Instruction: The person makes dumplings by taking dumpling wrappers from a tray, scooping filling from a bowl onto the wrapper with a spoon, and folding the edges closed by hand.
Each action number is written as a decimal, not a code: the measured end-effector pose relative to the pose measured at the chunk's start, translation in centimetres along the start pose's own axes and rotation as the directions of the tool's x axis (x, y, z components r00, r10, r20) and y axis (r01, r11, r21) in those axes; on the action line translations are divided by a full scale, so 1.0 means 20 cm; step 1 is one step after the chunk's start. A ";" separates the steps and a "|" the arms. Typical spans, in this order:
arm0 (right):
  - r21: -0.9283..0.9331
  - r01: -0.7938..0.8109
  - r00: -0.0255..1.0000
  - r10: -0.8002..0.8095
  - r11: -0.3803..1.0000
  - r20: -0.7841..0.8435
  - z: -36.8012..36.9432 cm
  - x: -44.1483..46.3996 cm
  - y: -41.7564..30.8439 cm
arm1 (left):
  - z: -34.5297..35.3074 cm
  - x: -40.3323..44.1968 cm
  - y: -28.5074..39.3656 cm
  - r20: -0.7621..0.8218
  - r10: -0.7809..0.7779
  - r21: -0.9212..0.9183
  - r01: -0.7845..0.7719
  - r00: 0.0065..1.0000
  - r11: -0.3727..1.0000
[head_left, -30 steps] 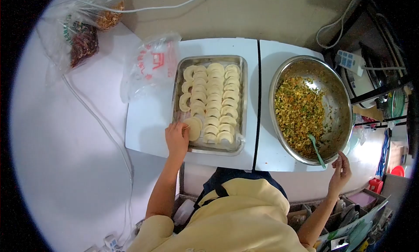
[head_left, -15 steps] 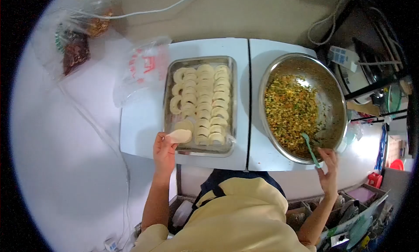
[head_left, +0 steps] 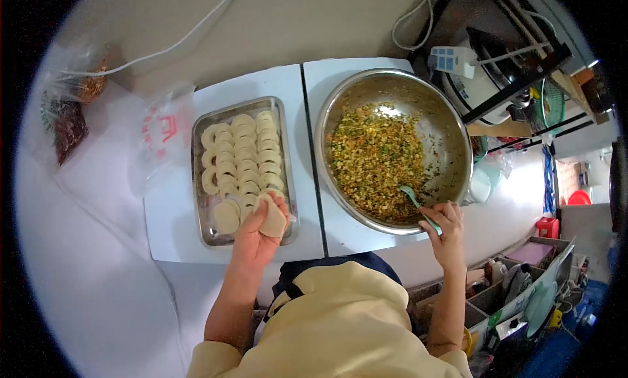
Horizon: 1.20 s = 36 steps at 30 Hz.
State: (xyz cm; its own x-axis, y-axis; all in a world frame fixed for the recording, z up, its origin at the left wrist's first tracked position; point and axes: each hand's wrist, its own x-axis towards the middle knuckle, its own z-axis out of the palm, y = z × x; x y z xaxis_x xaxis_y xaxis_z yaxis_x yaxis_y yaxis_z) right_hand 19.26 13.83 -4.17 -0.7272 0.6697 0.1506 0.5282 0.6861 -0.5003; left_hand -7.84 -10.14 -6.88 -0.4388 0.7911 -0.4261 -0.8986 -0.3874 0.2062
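My left hand [head_left: 257,237] is closed around a round dumpling wrapper [head_left: 273,222], over the near right part of a metal tray [head_left: 212,242]. Rows of folded dumplings [head_left: 246,149] fill much of that tray, and loose flat wrappers [head_left: 226,216] lie at its near left. With my right hand [head_left: 447,231] I grip the handle of a pale green spoon [head_left: 415,198]. The spoon's head rests at the near edge of the chopped vegetable filling [head_left: 373,155]. A large steel bowl [head_left: 451,142] holds this filling.
A clear plastic bag with red print [head_left: 157,133] lies left of the tray. Bagged dark food [head_left: 68,129] sits farther left. Right of the bowl are a power strip [head_left: 453,61] and a black rack [head_left: 517,87]. Boxes of goods [head_left: 497,286] stand low at the right.
My left hand has lifted the wrapper off the loose ones and moved right. My right hand now wraps the spoon handle more fully. The view has swung rightward.
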 end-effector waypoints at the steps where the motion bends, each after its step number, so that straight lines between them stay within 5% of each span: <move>1: -0.007 0.050 0.999 -0.050 0.999 -0.011 0.00 0.01 0.01 | 0.01 0.02 -0.03 -0.052 0.014 0.065 -0.011 0.999 0.998; 7: -0.047 0.158 0.986 -0.160 0.986 -0.038 -0.01 0.00 0.04 | 0.04 0.04 -0.10 -0.149 -0.022 0.186 0.049 0.989 0.981; 9: 0.062 -0.032 0.999 0.032 0.998 -0.002 -0.03 0.00 0.02 | 0.03 0.03 -0.10 -0.156 -0.022 0.206 0.054 0.987 0.977; 11: 0.016 0.025 0.998 -0.026 1.000 0.062 -0.04 0.01 -0.02 | -0.01 0.01 -0.07 -0.073 -0.014 0.210 0.029 0.997 0.977; 14: -0.053 0.148 0.982 -0.141 0.988 0.127 -0.02 0.01 -0.05 | 0.00 -0.07 -0.03 -0.128 0.097 0.255 -0.062 0.987 0.965; 24: -0.199 0.077 0.966 -0.024 0.977 0.257 -0.06 0.06 -0.25 | -0.29 -0.24 0.19 -0.200 0.351 0.304 -0.283 0.915 0.910; 27: -0.227 0.074 0.970 -0.017 0.971 0.243 -0.08 0.07 -0.31 | -0.35 -0.20 0.25 -0.243 0.491 0.549 -0.299 0.836 0.781; 29: -0.253 0.117 0.986 -0.083 0.960 0.142 -0.07 0.07 -0.35 | -0.26 -0.15 0.28 -0.355 0.428 0.810 0.045 0.831 0.584; 30: -0.254 0.120 0.986 -0.086 0.960 0.142 -0.06 0.08 -0.38 | -0.25 -0.10 0.28 -0.354 0.430 0.810 0.042 0.830 0.585; 32: -0.118 0.019 1.000 -0.020 0.993 -0.008 -0.05 0.10 -0.47 | -0.27 0.03 0.25 -0.016 0.426 0.948 -0.121 0.905 0.294; 36: -0.038 0.173 0.985 -0.172 0.984 0.026 0.04 0.13 -0.73 | -0.33 0.19 0.26 0.162 0.328 0.966 -0.218 0.931 0.142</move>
State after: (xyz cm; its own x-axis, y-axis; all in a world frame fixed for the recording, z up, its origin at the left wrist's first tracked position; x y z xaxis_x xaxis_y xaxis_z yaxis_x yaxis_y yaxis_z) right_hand 9.31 5.26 2.88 -0.8186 0.5337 0.2122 0.4103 0.8019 -0.4342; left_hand -14.06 -12.27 -13.15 -0.7034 0.6859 -0.1863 -0.0337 0.2296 0.9727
